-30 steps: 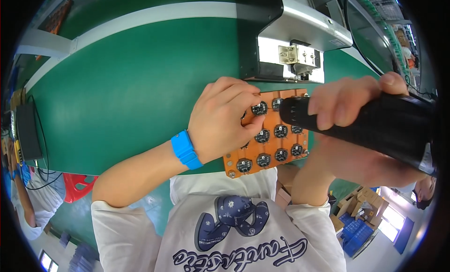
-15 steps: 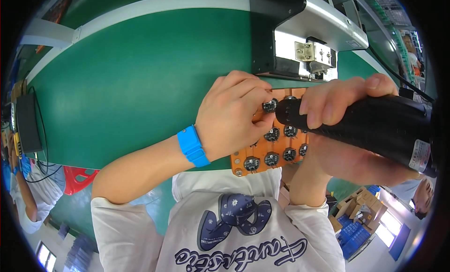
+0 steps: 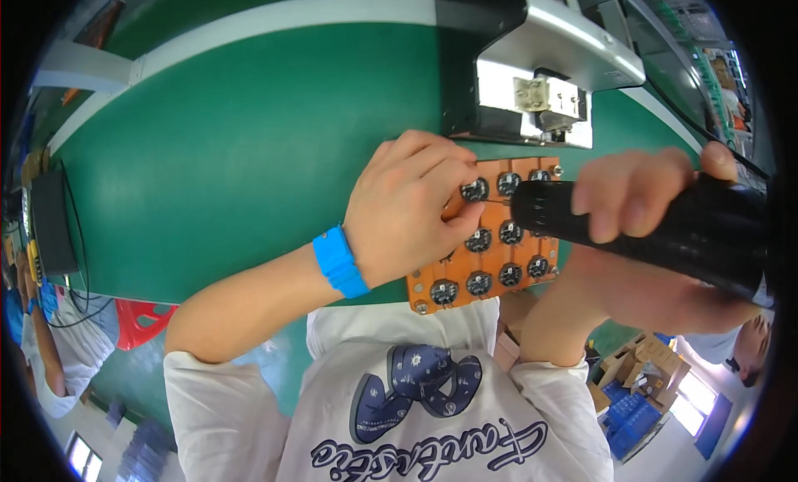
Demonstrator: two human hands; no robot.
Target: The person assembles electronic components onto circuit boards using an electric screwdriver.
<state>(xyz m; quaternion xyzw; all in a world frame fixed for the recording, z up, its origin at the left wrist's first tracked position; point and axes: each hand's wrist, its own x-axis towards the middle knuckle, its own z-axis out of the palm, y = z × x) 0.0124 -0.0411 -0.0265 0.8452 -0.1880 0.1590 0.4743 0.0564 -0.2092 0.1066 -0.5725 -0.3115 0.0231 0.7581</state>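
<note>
An orange tray (image 3: pixel 453 262) holds several small round black circuit boards (image 3: pixel 478 239) in rows. My left hand (image 3: pixel 407 204), with a blue band on its wrist, lies over the tray's left part. Its fingers are curled, thumb and forefinger tips beside a round board (image 3: pixel 475 189) in the far row; what lies under the palm is hidden. A thick black electric screwdriver (image 3: pixel 565 212) is gripped in my right hand (image 3: pixel 640 199). The screwdriver lies nearly level above the tray's right side, its thin bit pointing left toward the board by my left fingertips.
Just beyond the tray stands a black and silver machine (image 3: pixel 544 100) with a metal block on its front. A black box (image 3: pixel 54 220) with cables sits at the green table's (image 3: pixel 233 141) left end. A red stool (image 3: pixel 141 322), cardboard boxes (image 3: pixel 644 357) and blue crates (image 3: pixel 628 420) are behind.
My right hand has drawn the screwdriver to the right, away from the left fingertips, uncovering more of the far row and the thin bit. My left hand stays nearly in place.
</note>
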